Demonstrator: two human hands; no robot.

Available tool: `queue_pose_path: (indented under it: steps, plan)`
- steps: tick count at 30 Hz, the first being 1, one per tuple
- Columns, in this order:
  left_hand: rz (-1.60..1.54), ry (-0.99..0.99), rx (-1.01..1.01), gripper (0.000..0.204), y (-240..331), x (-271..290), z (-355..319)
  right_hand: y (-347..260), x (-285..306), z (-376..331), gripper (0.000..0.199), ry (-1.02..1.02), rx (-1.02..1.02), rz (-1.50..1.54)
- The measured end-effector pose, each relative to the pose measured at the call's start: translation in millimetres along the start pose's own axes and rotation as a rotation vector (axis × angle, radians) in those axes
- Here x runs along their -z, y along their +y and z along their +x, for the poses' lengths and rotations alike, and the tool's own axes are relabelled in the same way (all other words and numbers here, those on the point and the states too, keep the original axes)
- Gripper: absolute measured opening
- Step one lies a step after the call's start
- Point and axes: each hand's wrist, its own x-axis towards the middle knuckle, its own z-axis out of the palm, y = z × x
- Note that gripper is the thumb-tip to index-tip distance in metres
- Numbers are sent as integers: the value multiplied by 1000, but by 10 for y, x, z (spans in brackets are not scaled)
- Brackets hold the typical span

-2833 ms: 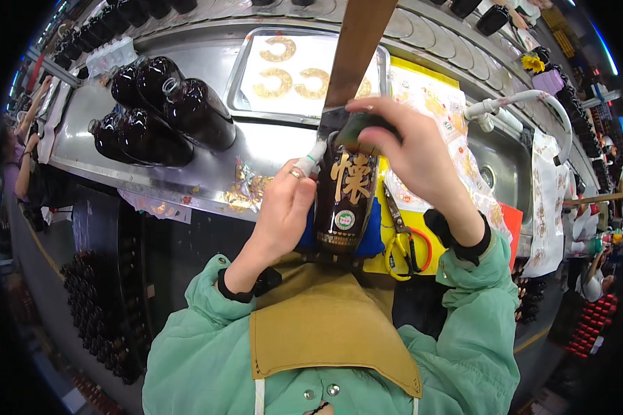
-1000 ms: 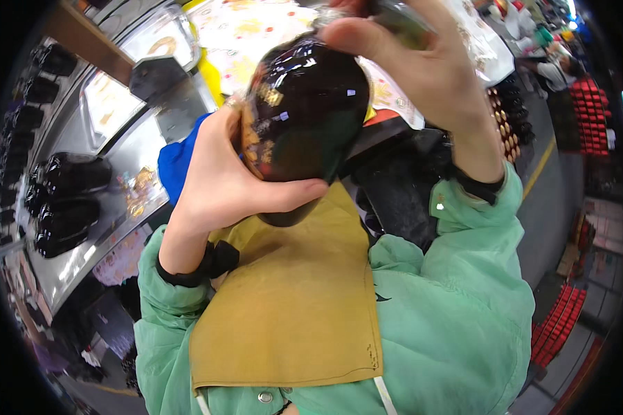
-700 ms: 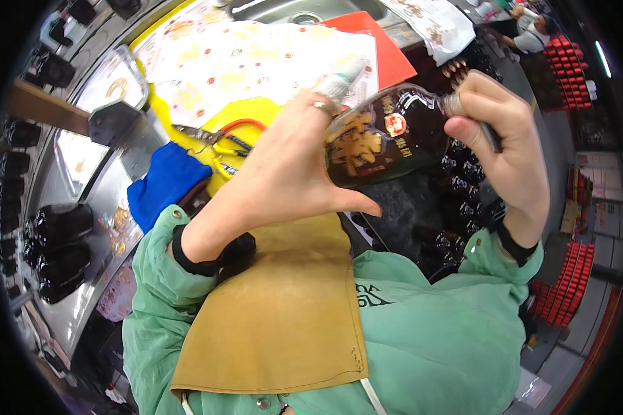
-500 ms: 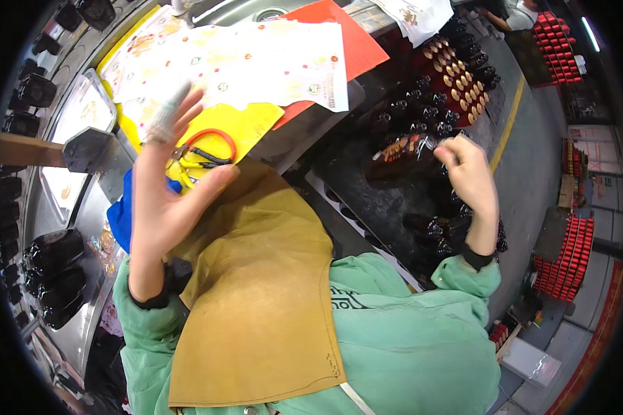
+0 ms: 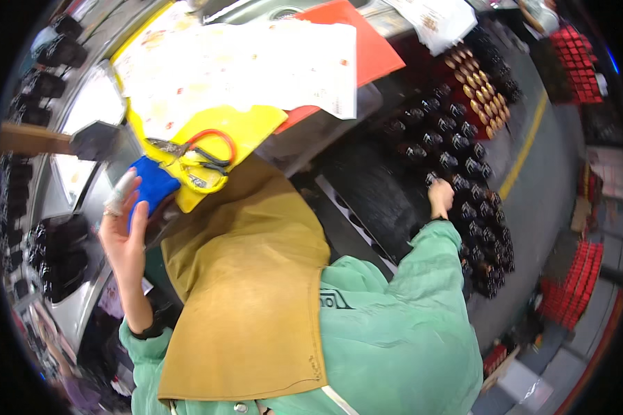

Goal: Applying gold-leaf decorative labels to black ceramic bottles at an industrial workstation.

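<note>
My left hand [image 5: 126,238] is raised at the left with fingers apart and holds nothing. Pale wrapping covers one of its fingers. A blue cloth [image 5: 152,183] lies just beyond it. Scissors [image 5: 218,149] with a red and black handle rest on the yellow sheet [image 5: 253,121], beside a yellow-handled tool [image 5: 201,173] whose kind is unclear. At the right, my right hand [image 5: 441,199] is closed at the edge of a group of glossy black pieces [image 5: 448,160]. Its fingertips meet one of them; what they grip, if anything, is hidden.
Printed white paper [image 5: 291,62] covers much of the bench, with a red sheet [image 5: 377,59] under it. Round gold-topped pieces [image 5: 481,93] stand past the black ones. A hexagonal dark block [image 5: 97,140] sits at left. Red stacks [image 5: 571,283] and another person [image 5: 540,15] are farther right.
My left hand has dropped down and left, away from above the paper. My right hand has moved down and left to the black pieces. The whole view has shifted slightly.
</note>
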Motion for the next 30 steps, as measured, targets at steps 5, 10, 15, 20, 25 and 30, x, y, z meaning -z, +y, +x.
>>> queue_pose_path:
  steps: [5,10,15,20,25,30]
  plan:
    - [183,51,-36,46,19,35,-222,120,249,97,35,80,193,-94]
    - [285,666,-134,56,-254,532,-243,-595,662,105,27,457,481,168]
    - [732,1278,-223,79,-653,1661,-90,-2054,1395,-878,21,608,1054,461]
    - [687,1089,-54,90,-1113,2037,223,-3311,1777,-2291,16,491,1442,705]
    - [417,1079,-290,86,-1384,1903,245,-3873,1588,-3499,19,9,1678,836]
    - [65,989,-97,92,-984,1600,61,-4155,1301,-4352,34,-263,2045,784]
